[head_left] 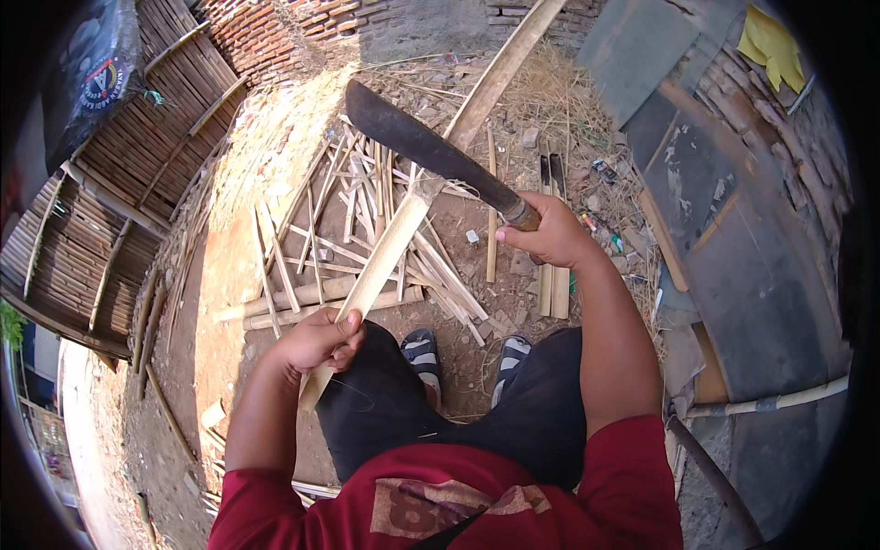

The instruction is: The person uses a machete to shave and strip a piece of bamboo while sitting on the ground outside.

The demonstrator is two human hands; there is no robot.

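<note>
My right hand (550, 231) is closed round the wooden handle of a machete (417, 145). Its broad dark blade points up and to the left, crossing over a long split bamboo strip (387, 249). Near the strip's lower end, my left hand (323, 343) grips it above my left thigh. The strip slants from there up to the right, passes behind the blade and runs out to the top edge. Thin frayed fibres (440, 186) curl on the strip just under the blade. Whether the blade touches the strip, I cannot tell.
A heap of split bamboo sticks (371, 197) covers the ground ahead, with bamboo poles (335, 291) at its near side. Two bamboo pieces (553, 289) lie to the right. Woven bamboo panels (179, 110) stand left, dark sheets (752, 266) right, a brick wall (275, 41) behind.
</note>
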